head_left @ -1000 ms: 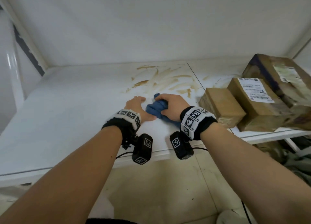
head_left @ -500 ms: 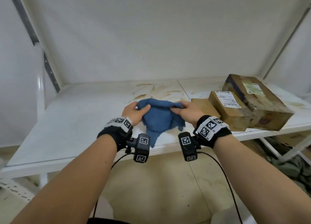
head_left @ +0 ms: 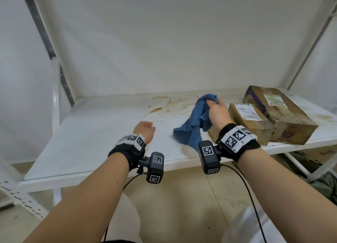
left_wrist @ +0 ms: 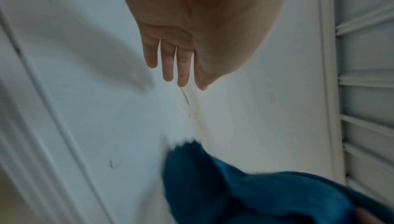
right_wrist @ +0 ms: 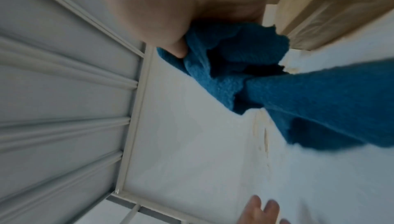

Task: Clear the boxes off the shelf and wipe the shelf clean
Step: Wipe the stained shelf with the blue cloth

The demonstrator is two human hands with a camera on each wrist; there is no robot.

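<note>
Two hands over the shelf [head_left: 94, 138]: right hand [head_left: 218, 113] w/ fingers clamped on blue cloth [head_left: 197, 118], which hangs crumpled, tail trailing down-left. Brown stains [head_left: 164, 106] lie just left of it, nearer the right hand. Left hand [head_left: 145, 131] empty, fingers relaxed. Three boxes [head_left: 279, 115] sit at shelf's right end.

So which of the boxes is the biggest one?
The biggest is the dark-edged cardboard box farthest right on the shelf. The box with the white label beside it is smaller, and the third is mostly hidden behind the right hand.
</note>
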